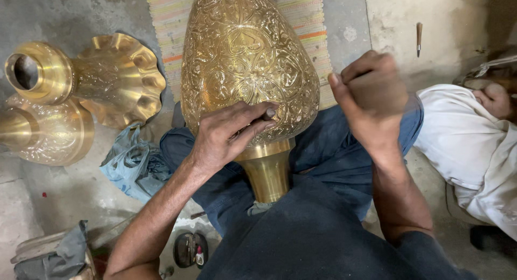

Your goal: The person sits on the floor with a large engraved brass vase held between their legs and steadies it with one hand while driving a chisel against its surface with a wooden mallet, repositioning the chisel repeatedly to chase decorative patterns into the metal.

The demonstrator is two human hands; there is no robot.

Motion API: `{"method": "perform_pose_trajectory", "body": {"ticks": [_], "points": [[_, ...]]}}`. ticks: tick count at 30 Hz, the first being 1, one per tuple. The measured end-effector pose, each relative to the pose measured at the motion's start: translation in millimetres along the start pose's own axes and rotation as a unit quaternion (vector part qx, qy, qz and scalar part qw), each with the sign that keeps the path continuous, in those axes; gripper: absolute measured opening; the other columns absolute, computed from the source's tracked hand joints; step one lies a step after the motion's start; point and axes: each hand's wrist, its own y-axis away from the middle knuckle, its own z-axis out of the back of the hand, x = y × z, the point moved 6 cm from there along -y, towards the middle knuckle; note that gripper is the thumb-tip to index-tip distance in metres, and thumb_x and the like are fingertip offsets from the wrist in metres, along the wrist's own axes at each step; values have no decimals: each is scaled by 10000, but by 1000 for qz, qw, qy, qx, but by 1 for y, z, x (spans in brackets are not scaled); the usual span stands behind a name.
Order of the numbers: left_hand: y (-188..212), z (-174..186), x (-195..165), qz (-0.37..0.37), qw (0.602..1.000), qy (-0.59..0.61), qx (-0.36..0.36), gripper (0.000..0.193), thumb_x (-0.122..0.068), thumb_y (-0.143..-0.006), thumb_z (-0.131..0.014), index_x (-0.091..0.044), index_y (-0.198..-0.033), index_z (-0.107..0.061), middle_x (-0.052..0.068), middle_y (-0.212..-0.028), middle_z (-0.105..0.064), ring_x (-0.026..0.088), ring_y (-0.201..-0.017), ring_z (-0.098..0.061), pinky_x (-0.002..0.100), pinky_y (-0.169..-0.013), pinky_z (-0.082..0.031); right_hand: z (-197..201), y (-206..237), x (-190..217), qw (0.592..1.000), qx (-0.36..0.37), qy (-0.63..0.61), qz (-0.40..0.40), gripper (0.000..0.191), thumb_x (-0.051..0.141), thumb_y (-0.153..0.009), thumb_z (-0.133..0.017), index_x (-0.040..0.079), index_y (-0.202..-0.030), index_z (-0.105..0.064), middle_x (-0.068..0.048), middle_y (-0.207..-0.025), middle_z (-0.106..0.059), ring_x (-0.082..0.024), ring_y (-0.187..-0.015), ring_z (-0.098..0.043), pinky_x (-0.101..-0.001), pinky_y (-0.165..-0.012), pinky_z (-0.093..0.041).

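Left hand (229, 137): fingers curled, nearly closed, pinching a small dark tool (269, 113) between thumb and fingertips. Tool tip pressed against the lower swell of the large brass vase (245, 59). Palm and heel resting on the embossed surface just above the smooth brass neck (267, 169).

Right hand (371, 99): raised to the right of the vase, clear of it, closed into a tight fist, thumb laid along the knuckles. Slightly blurred; contents of the fist not discernible.

Vase: lying across the lap on dark blue trousers (323, 150), neck toward the body, wide body extending away over a striped mat (307, 21).

Left of the gripping hand: two more brass pieces (81, 80) on the concrete floor, and a crumpled blue cloth (132, 161) below them.

Far right: another person's white sleeve (468, 140).
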Motion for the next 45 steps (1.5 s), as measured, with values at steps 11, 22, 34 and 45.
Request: {"method": "perform_pose_trajectory", "body": {"ticks": [11, 22, 34, 45], "points": [[-3, 3, -3, 5, 1000, -15, 11, 345, -115, -933, -800, -32, -1252, -699, 90, -1102, -778, 180, -902, -769, 304, -756, -642, -11, 13, 16, 963, 73, 206, 158, 331, -1, -699, -763, 26, -1000, -629, -134, -939, -673, -298, -881, -668, -422, -827, -530], [-6, 6, -7, -2, 999, -34, 12, 297, -102, -935, -800, -27, -1208, -707, 94, -1065, -760, 207, -898, -764, 337, -755, -634, -13, 20, 3, 947, 79, 248, 188, 318, -62, -761, -759, 26, -1029, -613, -140, -936, -642, -308, -849, -663, -387, -757, -520], [-8, 4, -4, 5, 998, -45, 33, 333, -135, -949, -775, -53, -1263, -701, 76, -1051, -770, 182, -863, -758, 317, -729, -639, -2, 14, 4, 997, 19, 42, 69, 280, 37, -792, -779, 84, -1003, -602, -80, -925, -624, -261, -857, -627, -388, -776, -518], [-12, 5, -7, 5, 998, -55, 39, 315, -158, -956, -774, -63, -1246, -695, 87, -973, -740, 196, -842, -745, 340, -717, -622, -14, 32, 0, 891, 111, 371, 236, 362, -41, -643, -736, -3, -992, -648, -151, -915, -673, -321, -881, -688, -443, -746, -528]]}}
